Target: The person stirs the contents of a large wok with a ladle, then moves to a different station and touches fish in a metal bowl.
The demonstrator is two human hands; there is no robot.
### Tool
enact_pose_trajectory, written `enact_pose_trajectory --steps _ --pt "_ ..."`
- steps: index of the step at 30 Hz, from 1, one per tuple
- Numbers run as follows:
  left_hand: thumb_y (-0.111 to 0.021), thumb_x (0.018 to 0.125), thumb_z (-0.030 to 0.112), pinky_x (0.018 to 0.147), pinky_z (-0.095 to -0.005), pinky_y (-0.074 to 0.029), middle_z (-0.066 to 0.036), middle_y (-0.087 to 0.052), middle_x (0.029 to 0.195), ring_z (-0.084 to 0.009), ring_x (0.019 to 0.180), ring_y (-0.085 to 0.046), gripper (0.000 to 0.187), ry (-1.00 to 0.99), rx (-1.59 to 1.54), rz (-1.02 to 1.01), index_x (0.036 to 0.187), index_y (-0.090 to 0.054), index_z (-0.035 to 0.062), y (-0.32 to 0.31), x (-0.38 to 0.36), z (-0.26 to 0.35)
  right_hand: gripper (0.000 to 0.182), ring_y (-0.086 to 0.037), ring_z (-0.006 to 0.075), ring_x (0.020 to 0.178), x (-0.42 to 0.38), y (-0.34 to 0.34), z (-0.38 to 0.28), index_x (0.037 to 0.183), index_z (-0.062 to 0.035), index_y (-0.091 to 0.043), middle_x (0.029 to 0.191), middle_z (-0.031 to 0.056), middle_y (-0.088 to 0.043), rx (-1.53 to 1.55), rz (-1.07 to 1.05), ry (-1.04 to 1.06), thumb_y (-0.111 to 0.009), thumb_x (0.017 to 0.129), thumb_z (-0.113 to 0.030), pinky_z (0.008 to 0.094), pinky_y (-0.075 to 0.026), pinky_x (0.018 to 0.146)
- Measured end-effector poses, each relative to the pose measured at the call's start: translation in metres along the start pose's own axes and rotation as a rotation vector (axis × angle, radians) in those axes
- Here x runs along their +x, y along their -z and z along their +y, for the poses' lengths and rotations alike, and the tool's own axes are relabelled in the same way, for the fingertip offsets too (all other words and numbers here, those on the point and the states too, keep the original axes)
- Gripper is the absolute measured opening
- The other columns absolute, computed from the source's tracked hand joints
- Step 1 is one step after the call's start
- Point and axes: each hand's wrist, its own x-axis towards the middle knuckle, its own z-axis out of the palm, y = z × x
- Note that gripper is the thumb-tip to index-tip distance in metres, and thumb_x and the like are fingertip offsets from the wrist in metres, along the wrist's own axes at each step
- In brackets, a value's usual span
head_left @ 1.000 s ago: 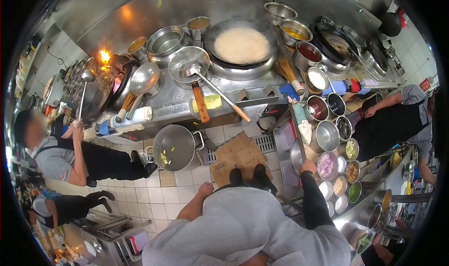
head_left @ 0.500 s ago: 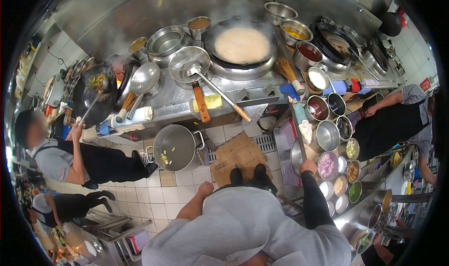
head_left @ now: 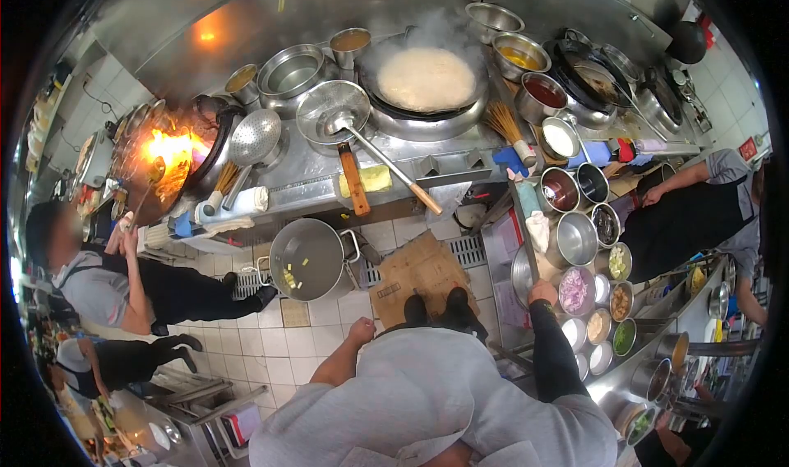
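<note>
My left hand [head_left: 362,331] hangs by my side in a loose fist, with nothing visible in it. At the side counter, my right hand [head_left: 542,291] is closed over the near edge [head_left: 530,257]. Close by it stand a container of chopped purple onion [head_left: 575,290], a steel pot [head_left: 577,239] and a tilted steel bowl [head_left: 521,276]. A crumpled white cloth [head_left: 537,231] lies farther along the edge. On the stove ahead, pale frothy liquid [head_left: 426,79] steams in a large wok. A ladle [head_left: 386,167] rests in a wire strainer [head_left: 334,105] beside it.
A large two-handled pot [head_left: 309,260] stands on the tiled floor, left of flattened cardboard [head_left: 421,276] under my feet. A co-worker [head_left: 123,278] holds a flaming wok [head_left: 156,171] at left. Another person [head_left: 690,220] works on the right. Perforated skimmer [head_left: 256,138] on the stove.
High flames have risen in the left co-worker's wok, which has tilted and moved slightly lower; both of that person's hands are now together in front. My own hands have not visibly moved.
</note>
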Motion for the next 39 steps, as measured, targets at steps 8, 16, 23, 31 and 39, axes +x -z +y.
enact_pose_trajectory --steps 8,16,23,31,39 --pt "-0.051 0.074 0.027 0.073 -0.0386 -0.045 -0.020 -0.060 0.082 -0.0328 0.081 -0.058 0.028 -0.023 0.077 0.043 0.087 -0.055 0.0028 -0.009 0.006 -0.015 0.022 -0.060 0.0300 0.075 -0.002 0.006 -0.001 0.073 -0.0067 -0.061 0.076 0.0146 -0.061 0.046 -0.019 0.002 -0.044 0.077 -0.020 0.0377 -0.048 0.067" --pt "-0.051 0.072 0.027 0.075 -0.0387 -0.044 -0.021 -0.059 0.086 -0.0343 0.084 -0.056 0.028 0.004 0.079 0.030 0.087 -0.056 0.0029 -0.005 -0.002 -0.005 0.023 -0.060 0.0307 0.075 -0.003 0.007 0.000 0.075 -0.0064 -0.061 0.077 0.0158 -0.061 0.044 -0.004 0.020 -0.043 0.078 -0.020 0.0382 -0.048 0.067" --pt "-0.050 0.073 0.027 0.075 -0.0391 -0.044 -0.021 -0.059 0.085 -0.0343 0.084 -0.056 0.029 -0.016 0.107 0.041 0.086 -0.056 0.0020 -0.005 0.001 -0.006 0.022 -0.060 0.0299 0.075 -0.002 0.006 -0.001 0.075 -0.0067 -0.061 0.078 0.0154 -0.061 0.029 -0.017 -0.001 -0.042 0.079 -0.018 0.0376 -0.048 0.067" --pt "-0.046 0.079 0.033 0.075 -0.0396 -0.044 -0.020 -0.060 0.084 -0.0343 0.083 -0.056 0.033 -0.008 0.091 0.027 0.086 -0.056 0.0019 -0.004 0.002 -0.004 0.022 -0.061 0.0294 0.074 -0.001 0.000 0.002 0.074 -0.0075 -0.061 0.076 0.0140 -0.061 0.018 -0.007 0.030 -0.043 0.078 -0.019 0.0370 -0.048 0.066" --pt "-0.051 0.073 0.027 0.076 -0.0393 -0.044 -0.020 -0.060 0.085 -0.0341 0.085 -0.056 0.029 -0.030 0.108 0.023 0.086 -0.056 0.0019 -0.008 0.007 -0.008 0.022 -0.060 0.0291 0.074 0.001 0.000 0.001 0.076 -0.0074 -0.061 0.077 0.0140 -0.061 -0.007 -0.006 0.011 -0.043 0.079 -0.021 0.0376 -0.048 0.066"
